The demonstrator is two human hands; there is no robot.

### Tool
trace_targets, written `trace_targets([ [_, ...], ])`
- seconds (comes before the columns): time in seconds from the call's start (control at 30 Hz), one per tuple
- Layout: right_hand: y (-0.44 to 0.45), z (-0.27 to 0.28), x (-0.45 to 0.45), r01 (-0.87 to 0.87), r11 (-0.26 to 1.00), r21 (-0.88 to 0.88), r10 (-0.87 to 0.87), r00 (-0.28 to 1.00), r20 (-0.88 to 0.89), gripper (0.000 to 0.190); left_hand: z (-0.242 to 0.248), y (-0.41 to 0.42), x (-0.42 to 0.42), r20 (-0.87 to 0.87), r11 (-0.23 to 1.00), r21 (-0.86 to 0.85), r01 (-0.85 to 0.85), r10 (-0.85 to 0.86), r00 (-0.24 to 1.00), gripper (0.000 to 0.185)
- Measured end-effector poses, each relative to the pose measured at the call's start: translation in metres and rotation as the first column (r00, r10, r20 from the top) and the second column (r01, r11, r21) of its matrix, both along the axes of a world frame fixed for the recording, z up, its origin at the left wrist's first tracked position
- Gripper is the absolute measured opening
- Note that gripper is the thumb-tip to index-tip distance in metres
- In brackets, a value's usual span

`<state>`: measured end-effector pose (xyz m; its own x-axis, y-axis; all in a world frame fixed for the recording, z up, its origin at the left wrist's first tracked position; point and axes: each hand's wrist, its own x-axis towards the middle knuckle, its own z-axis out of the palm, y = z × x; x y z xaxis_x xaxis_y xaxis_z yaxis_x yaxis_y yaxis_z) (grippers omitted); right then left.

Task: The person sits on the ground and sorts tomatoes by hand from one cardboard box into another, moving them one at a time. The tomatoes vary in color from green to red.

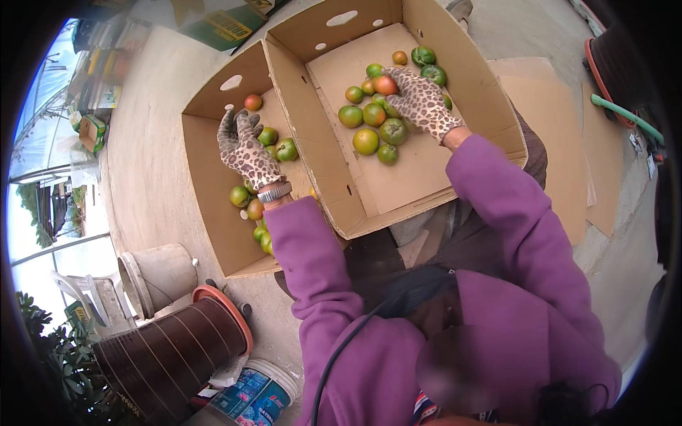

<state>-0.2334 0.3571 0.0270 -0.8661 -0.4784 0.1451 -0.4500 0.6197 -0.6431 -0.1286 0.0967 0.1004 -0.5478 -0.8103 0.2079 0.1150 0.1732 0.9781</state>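
Both hands wear leopard-print gloves with dark fingertips. Over the left cardboard box (pixel 205 160), my left hand (pixel 248 152) has its fingers spread and nothing visible between them. A reddish tomato (pixel 253 102) lies just beyond those fingers, and a green tomato (pixel 286 149) rests to their right. More green and orange tomatoes lie nearer me, partly hidden under my wrist and sleeve. In the right cardboard box (pixel 405 186), my right hand (pixel 418 101) grips an orange-red tomato (pixel 384 85) between thumb and fingers. Several green and ripening tomatoes surround it, among them a ribbed green tomato (pixel 393 131).
Flat cardboard sheets (pixel 543 138) lie on the floor at right, near a brown pot (pixel 620 69) and a green hose (pixel 626 117). At lower left are a white bucket (pixel 160 277), a large brown pot (pixel 170 351) and a printed pail (pixel 256 394). A printed box (pixel 224 24) stands beyond.
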Motion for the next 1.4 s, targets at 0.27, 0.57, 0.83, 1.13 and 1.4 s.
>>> trace_targets([
  [0.27,0.009,0.018,-0.056,-0.037,0.882,0.469,0.084,0.993,-0.079,0.056,-0.103,-0.09,0.035,0.569,0.974,-0.225,-0.04,0.164,0.806,0.042],
  [0.57,-0.01,-0.03,-0.049,-0.202,0.925,0.322,0.222,0.975,-0.025,0.024,-0.199,-0.084,0.03,0.804,0.865,-0.319,0.388,0.03,0.594,0.076],
  [0.83,-0.031,-0.018,-0.023,-0.302,0.896,0.327,0.404,0.86,-0.311,0.029,-0.179,-0.082,0.012,0.739,0.869,-0.421,0.259,0.164,0.653,0.053],
  [1.13,-0.038,0.028,-0.004,-0.362,0.929,0.074,0.349,0.796,-0.495,0.056,-0.009,-0.033,-0.006,0.073,0.915,0.277,0.295,-0.326,0.943,0.053],
  [1.4,-0.04,0.03,0.019,-0.406,0.911,-0.074,0.379,0.894,-0.238,0.072,-0.03,0.049,-0.005,0.304,0.696,0.429,0.576,-0.712,0.633,0.05],
])
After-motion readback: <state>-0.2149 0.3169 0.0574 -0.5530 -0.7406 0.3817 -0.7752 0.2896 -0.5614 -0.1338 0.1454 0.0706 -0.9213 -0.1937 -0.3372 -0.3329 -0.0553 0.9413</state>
